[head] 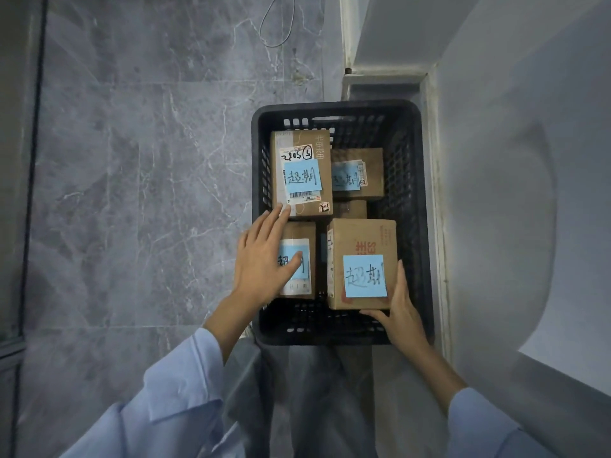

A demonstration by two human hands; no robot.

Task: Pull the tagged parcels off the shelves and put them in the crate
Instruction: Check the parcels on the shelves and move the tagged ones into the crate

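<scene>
A black plastic crate (410, 206) stands on the floor and holds several cardboard parcels, each with a blue sticky tag. My right hand (401, 312) grips the near right corner of the front right parcel (362, 239), thumb under its near edge. My left hand (264, 256) lies flat with straight fingers over the front left parcel (302, 231), its fingertips touching the near corner of the tall back left parcel (301, 147). A smaller tagged parcel (370, 160) sits at the back right, and another box (350, 209) shows only partly between them.
The crate stands on grey marble floor tiles (148, 160) against a white wall and door frame (436, 160) on its right. A thin wire loop (277, 28) hangs at the top. My legs are below the crate's near edge.
</scene>
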